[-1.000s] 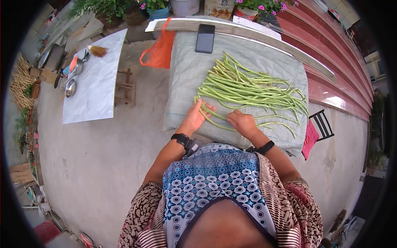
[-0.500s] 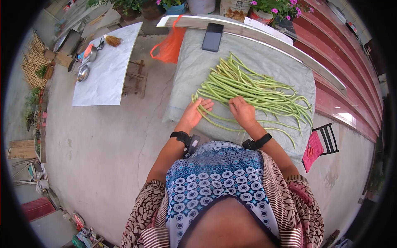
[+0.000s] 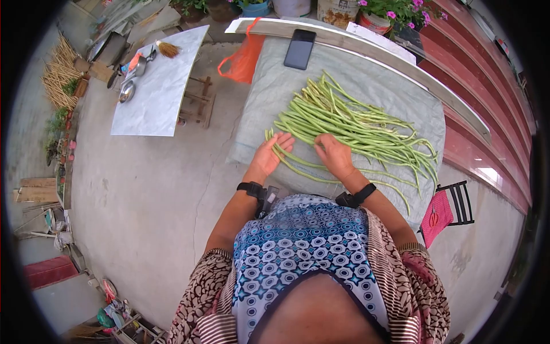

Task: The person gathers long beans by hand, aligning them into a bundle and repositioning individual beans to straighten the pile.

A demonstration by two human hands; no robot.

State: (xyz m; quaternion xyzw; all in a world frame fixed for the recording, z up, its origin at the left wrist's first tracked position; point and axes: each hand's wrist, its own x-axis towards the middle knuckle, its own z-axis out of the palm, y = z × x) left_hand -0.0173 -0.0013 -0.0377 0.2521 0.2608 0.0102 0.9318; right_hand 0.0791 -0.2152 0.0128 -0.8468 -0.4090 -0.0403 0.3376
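Observation:
A heap of long green beans (image 3: 349, 123) lies spread across a table covered with a grey-green sheet (image 3: 275, 74). At the heap's near left corner, my left hand (image 3: 269, 153) is closed around the ends of a few long beans (image 3: 303, 172), whose lengths trail to the right along the near side of the table. My right hand (image 3: 335, 155) is at the heap's near edge, just right of my left hand. Its fingers are curled together, and what is between them, if anything, is hidden.
A black phone (image 3: 299, 50) rests at the table's far side, near a long pale board (image 3: 366, 49). An orange plastic bag (image 3: 245, 60) hangs at the far left corner. Left stands a second table (image 3: 160, 103) with a brush (image 3: 168, 49). Red steps (image 3: 487, 114) rise at right, near a folding stool (image 3: 438, 209).
The view has shifted slightly, moving the surroundings a little to the right. My right hand has moved slightly left, closer to my left hand, which keeps its beans.

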